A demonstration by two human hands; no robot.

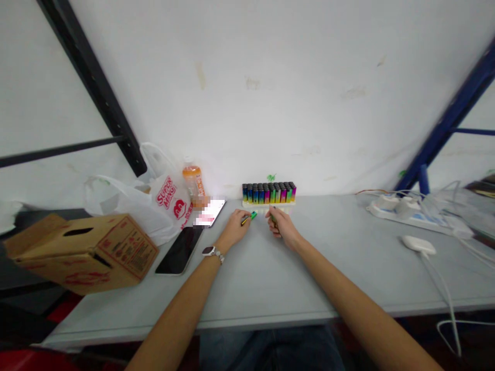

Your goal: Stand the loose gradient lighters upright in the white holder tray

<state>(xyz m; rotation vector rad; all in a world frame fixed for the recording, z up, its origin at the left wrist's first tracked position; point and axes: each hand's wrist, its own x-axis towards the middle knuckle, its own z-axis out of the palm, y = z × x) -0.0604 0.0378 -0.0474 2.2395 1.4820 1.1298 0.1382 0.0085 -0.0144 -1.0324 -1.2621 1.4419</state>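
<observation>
My left hand (236, 225) is closed around a small lighter (253, 215); its green end sticks out past my fingers, and a yellow and black part shows at the fingertips. Just to the right, my right hand (284, 226) has its fingers curled round a small greenish object (274, 219), mostly hidden by the fingers. Behind both hands, against the wall, several lighters (269, 195) stand upright in close rows, with black tops and bodies fading through blue, green, yellow and purple. They sit in a low pale tray (249, 204). Both hands are just in front of it, over the grey table.
On the left are a cardboard box (116, 252), a white plastic bag (154, 206), an orange-capped bottle (194, 180), a dark phone (180, 251) and a lit phone (211, 212). Rightward lie a power strip (417, 219) and a white charger (418, 245) with cables.
</observation>
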